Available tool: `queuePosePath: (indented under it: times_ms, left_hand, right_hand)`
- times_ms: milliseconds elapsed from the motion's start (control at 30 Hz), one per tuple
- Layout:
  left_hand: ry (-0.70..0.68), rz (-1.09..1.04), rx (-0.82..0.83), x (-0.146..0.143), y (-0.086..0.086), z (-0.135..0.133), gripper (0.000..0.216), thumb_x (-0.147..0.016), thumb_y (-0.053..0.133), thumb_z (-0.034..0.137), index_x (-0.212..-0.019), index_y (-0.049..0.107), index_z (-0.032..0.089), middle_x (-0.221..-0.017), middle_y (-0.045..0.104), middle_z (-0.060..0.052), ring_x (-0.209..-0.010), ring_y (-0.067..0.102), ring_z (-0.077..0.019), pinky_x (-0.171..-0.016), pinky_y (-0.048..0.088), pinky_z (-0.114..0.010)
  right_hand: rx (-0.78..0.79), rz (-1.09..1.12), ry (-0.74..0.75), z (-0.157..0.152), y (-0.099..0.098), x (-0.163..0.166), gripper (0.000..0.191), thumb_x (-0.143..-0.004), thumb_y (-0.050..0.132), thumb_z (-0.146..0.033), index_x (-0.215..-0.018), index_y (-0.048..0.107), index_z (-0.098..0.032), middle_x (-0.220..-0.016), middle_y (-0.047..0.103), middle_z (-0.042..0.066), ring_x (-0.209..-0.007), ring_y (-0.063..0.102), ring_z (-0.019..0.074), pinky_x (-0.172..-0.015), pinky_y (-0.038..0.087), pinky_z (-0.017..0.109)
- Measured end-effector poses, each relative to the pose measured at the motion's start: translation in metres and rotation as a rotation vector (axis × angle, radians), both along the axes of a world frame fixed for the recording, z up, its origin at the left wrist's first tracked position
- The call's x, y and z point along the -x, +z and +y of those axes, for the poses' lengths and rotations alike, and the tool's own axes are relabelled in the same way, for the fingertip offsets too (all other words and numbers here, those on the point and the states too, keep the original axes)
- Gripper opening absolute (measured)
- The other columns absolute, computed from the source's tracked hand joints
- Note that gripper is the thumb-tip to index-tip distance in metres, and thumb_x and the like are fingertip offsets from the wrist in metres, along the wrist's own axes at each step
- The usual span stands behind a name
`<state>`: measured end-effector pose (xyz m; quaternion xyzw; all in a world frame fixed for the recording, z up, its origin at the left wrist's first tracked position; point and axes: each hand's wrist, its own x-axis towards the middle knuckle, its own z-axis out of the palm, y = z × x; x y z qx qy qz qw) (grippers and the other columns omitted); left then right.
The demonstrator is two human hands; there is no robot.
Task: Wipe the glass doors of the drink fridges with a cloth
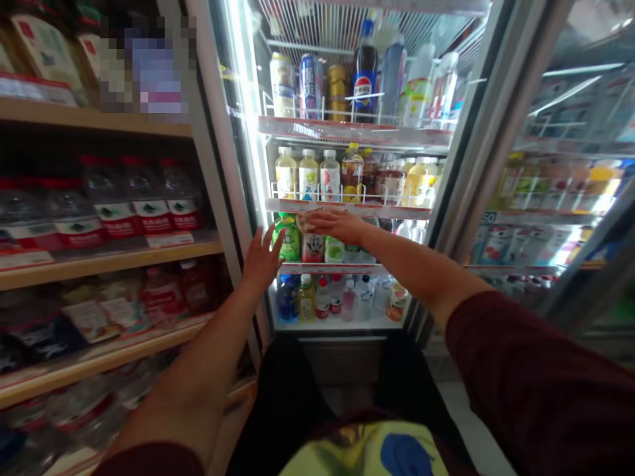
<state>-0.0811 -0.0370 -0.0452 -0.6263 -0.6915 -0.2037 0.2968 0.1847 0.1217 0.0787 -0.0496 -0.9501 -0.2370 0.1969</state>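
Note:
I face an open drinks fridge (347, 132) with lit wire shelves full of bottles and cans. My right hand (333, 225) lies on the front rail of the middle shelf (397, 211), fingers pressed on a small pale cloth (303, 221). Just below it stand a green bottle (289, 239) and a bottle with a red label (313, 246). My left hand (262, 254) is raised beside the fridge's left frame (233, 192), fingers spread, holding nothing.
The glass fridge door (555, 165) stands swung out on the right. Wooden shelves (109, 261) on the left carry water bottles with red labels (143, 208). The bottom fridge shelf holds several small bottles (327, 297).

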Motion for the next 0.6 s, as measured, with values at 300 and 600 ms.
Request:
queuePosePath:
  times_ms: [300, 600]
  left_hand:
    - [0.079, -0.062, 0.119, -0.061, 0.059, 0.016, 0.116, -0.093, 0.091, 0.034, -0.183, 0.018, 0.031, -0.192, -0.005, -0.015, -0.173, -0.009, -0.0552, -0.135, 0.026, -0.081]
    - [0.111, -0.063, 0.122, -0.064, 0.053, 0.02, 0.118, -0.092, 0.092, 0.027, -0.184, 0.017, 0.028, -0.191, -0.008, -0.017, -0.173, -0.013, -0.0544, -0.135, 0.023, -0.082]
  right_hand:
    - [-0.023, 0.64, -0.116, 0.053, 0.051, -0.064, 0.066, -0.105, 0.042, -0.003, -0.168, 0.055, -0.019, -0.182, 0.046, 0.011, -0.177, 0.021, 0.0277, -0.143, 0.014, 0.067]
    - [-0.078, 0.739, -0.205, 0.076, 0.021, -0.154, 0.068, -0.108, 0.037, -0.01, -0.175, 0.047, -0.021, -0.182, 0.045, 0.011, -0.178, 0.019, 0.029, -0.142, 0.023, 0.071]
